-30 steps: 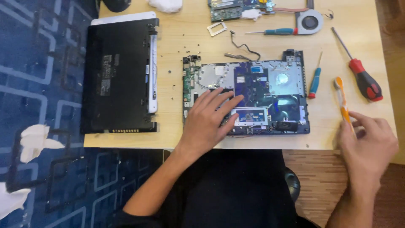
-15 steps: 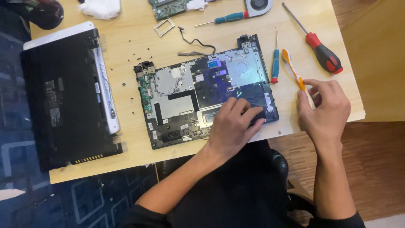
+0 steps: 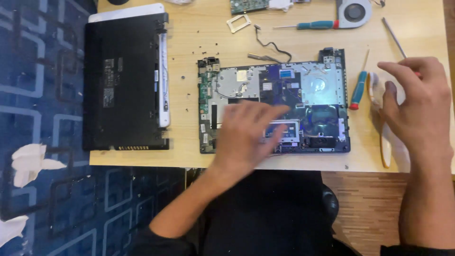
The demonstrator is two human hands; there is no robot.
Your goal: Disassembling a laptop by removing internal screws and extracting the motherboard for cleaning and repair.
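1. Found the opened laptop base (image 3: pixel 313 90) lying flat near the front edge of the wooden table (image 3: pixel 189 123), insides facing up, straight ahead of the person.
2. Saw the left hand (image 3: pixel 246 135) blurred over the base's lower middle, fingers spread and released, grasping nothing visible; could not tell whether touching the parts beneath.
3. Saw the right hand (image 3: pixel 419 109) off the base's right edge, fingers loosely bent and unclenched, above an orange pry tool (image 3: pixel 386 147); could not tell whether touching it.
4. Noted a blue-handled screwdriver (image 3: pixel 359 89) just beside the base, between it and the right hand.
5. Judged much as already done: black cover (image 3: pixel 123 80) set well apart to the left, cooling fan (image 3: pixel 353 12) and green circuit board (image 3: pixel 249 5) out at the far edge, loose screws (image 3: pixel 208 47) scattered behind the base, a black cable (image 3: pixel 272 47) and a small white bracket (image 3: pixel 238 22) lying free.
6. Judged as still left in the base: the silver metal plate, the narrow green side board along the left edge, and the dark parts along the front.
7. Noted a teal screwdriver (image 3: pixel 315 24) beside the fan, and a bare steel screwdriver shaft (image 3: pixel 393 35) beyond the right hand.
8. Beyond the table, noted blue patterned carpet (image 3: pixel 42 95) with white scraps (image 3: pixel 31 161).
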